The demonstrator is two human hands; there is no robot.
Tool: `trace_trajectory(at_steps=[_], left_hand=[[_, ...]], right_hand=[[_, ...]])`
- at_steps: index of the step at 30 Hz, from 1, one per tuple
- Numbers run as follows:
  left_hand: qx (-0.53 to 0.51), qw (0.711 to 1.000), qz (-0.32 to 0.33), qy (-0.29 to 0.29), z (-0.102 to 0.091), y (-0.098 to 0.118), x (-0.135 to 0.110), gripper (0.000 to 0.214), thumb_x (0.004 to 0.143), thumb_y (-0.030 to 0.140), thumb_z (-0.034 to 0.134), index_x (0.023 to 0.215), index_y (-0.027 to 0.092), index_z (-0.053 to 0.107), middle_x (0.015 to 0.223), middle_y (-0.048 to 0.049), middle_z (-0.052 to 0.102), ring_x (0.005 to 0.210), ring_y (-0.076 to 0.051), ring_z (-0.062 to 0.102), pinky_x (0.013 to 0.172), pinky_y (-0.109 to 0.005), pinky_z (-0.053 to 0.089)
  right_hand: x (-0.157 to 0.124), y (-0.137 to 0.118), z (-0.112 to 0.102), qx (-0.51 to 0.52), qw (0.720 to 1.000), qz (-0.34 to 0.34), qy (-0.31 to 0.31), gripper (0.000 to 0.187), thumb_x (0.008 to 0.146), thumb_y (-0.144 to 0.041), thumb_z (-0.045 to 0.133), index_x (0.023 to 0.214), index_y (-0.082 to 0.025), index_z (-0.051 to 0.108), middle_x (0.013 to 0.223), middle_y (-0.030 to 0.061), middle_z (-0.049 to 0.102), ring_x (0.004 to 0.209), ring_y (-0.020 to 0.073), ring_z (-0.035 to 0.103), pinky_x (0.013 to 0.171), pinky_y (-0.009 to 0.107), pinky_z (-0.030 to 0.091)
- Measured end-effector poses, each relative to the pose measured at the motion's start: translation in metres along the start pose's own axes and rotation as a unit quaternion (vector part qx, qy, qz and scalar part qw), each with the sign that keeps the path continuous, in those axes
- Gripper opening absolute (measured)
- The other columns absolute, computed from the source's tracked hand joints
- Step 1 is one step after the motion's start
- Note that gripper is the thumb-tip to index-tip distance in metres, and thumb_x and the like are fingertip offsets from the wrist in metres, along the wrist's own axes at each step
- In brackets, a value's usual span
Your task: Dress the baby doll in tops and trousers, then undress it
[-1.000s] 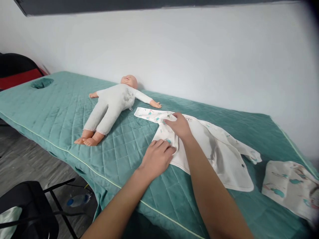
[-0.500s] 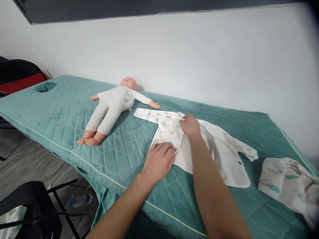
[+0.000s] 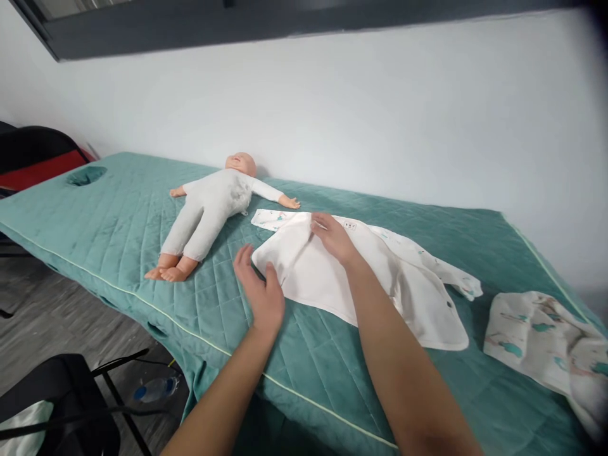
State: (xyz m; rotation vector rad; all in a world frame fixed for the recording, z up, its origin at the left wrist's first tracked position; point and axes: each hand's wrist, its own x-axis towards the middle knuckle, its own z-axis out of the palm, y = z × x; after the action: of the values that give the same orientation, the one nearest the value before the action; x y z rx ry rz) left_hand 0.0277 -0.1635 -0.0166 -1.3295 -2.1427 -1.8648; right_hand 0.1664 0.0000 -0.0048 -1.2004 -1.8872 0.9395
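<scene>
A white baby shirt [image 3: 327, 278] with a small teal print on its sleeves lies spread on the green quilted cover [image 3: 213, 316]. Its left front flap is turned outward, so the plain white inside shows. My right hand [image 3: 335, 240] is closed on the turned flap near the collar. Beside the flap's outer corner, my left hand [image 3: 260, 291] is open, thumb and fingers apart. A baby doll [image 3: 209, 202] in a white cloth body lies on its back to the left, one arm stretched toward the shirt's sleeve.
Another printed cloth [image 3: 541, 342] lies bunched at the right. The bed has a face hole [image 3: 86, 175] at its far left and runs along a white wall [image 3: 380, 126]. A black chair [image 3: 61, 399] and a plastic bottle [image 3: 156, 389] are below the near edge.
The shirt's left front flap has been folded outward, exposing its inside. My left hand has let go and moved left; my right hand has shifted slightly left along the collar.
</scene>
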Motion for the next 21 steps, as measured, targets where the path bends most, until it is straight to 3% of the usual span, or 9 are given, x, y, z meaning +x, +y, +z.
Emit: trace_trajectory(at_steps=[4, 7, 11, 13, 15, 17, 19, 21], left_hand=[[0.013, 0.983, 0.134, -0.128, 0.004, 0.005, -0.006, 0.027, 0.095, 0.016, 0.043, 0.118, 0.02, 0.057, 0.124, -0.0119, 0.065, 0.123, -0.024, 0.058, 0.108, -0.045, 0.046], [0.105, 0.954, 0.168, -0.224, 0.008, 0.007, -0.008, 0.023, 0.092, 0.012, 0.046, 0.103, 0.02, 0.064, 0.1, -0.0069, 0.072, 0.101, -0.024, 0.065, 0.091, -0.042, 0.05], [0.182, 0.932, 0.179, -0.257, 0.01, 0.007, -0.007, 0.023, 0.092, 0.014, 0.048, 0.1, 0.02, 0.069, 0.094, -0.0065, 0.074, 0.094, -0.027, 0.063, 0.082, -0.042, 0.046], [0.189, 0.93, 0.179, -0.26, 0.01, 0.007, -0.007, 0.023, 0.093, 0.015, 0.048, 0.1, 0.02, 0.069, 0.094, -0.0062, 0.074, 0.093, -0.027, 0.063, 0.082, -0.041, 0.045], [0.191, 0.931, 0.177, -0.258, 0.01, 0.006, -0.007, 0.024, 0.093, 0.015, 0.047, 0.099, 0.02, 0.069, 0.092, -0.0059, 0.074, 0.093, -0.026, 0.063, 0.083, -0.04, 0.044], [0.188, 0.932, 0.176, -0.256, 0.011, 0.006, -0.008, 0.024, 0.093, 0.014, 0.047, 0.1, 0.02, 0.069, 0.09, -0.0053, 0.074, 0.092, -0.025, 0.063, 0.084, -0.039, 0.044], [0.184, 0.932, 0.177, -0.255, 0.011, 0.006, -0.009, 0.026, 0.093, 0.014, 0.046, 0.101, 0.02, 0.07, 0.09, -0.0048, 0.074, 0.091, -0.025, 0.063, 0.083, -0.039, 0.044], [0.181, 0.933, 0.178, -0.255, 0.011, 0.006, -0.009, 0.026, 0.093, 0.014, 0.045, 0.101, 0.02, 0.07, 0.091, -0.0049, 0.074, 0.091, -0.025, 0.063, 0.083, -0.039, 0.044]], right_hand=[[-0.003, 0.0, 0.009, -0.079, 0.997, -0.021, -0.013, 0.049, 0.094, -0.03, 0.052, 0.141, -0.016, 0.056, 0.151, 0.0125, 0.054, 0.141, 0.0232, 0.049, 0.12, 0.041, 0.034], [-0.01, -0.005, 0.013, -0.142, 0.988, -0.041, -0.039, 0.054, 0.096, -0.033, 0.054, 0.146, -0.014, 0.052, 0.161, 0.0143, 0.042, 0.153, 0.026, 0.031, 0.127, 0.045, 0.016], [-0.031, -0.013, 0.016, -0.291, 0.95, -0.062, -0.095, 0.065, 0.102, -0.043, 0.042, 0.158, -0.01, 0.035, 0.169, 0.0168, 0.022, 0.158, 0.0299, 0.017, 0.127, 0.052, 0.011], [-0.046, -0.016, 0.009, -0.302, 0.942, -0.073, -0.131, 0.071, 0.101, -0.049, 0.043, 0.159, -0.009, 0.031, 0.169, 0.0175, 0.02, 0.158, 0.0309, 0.015, 0.127, 0.053, 0.011], [-0.062, -0.015, -0.011, -0.243, 0.951, -0.079, -0.172, 0.076, 0.097, -0.054, 0.05, 0.159, -0.013, 0.033, 0.168, 0.015, 0.027, 0.157, 0.0292, 0.02, 0.127, 0.049, 0.018], [-0.076, -0.008, -0.046, -0.157, 0.972, -0.067, -0.162, 0.073, 0.095, -0.056, 0.053, 0.157, -0.021, 0.039, 0.164, 0.0095, 0.038, 0.152, 0.0253, 0.034, 0.123, 0.043, 0.03], [-0.088, 0.005, -0.091, -0.133, 0.991, -0.022, -0.022, 0.058, 0.096, -0.049, 0.051, 0.148, -0.025, 0.05, 0.157, 0.0068, 0.049, 0.143, 0.0246, 0.048, 0.118, 0.042, 0.04], [-0.101, 0.023, -0.139, -0.194, 0.973, 0.037, 0.122, 0.049, 0.093, -0.037, 0.052, 0.14, -0.022, 0.058, 0.148, 0.0096, 0.058, 0.137, 0.0277, 0.053, 0.116, 0.047, 0.04]])
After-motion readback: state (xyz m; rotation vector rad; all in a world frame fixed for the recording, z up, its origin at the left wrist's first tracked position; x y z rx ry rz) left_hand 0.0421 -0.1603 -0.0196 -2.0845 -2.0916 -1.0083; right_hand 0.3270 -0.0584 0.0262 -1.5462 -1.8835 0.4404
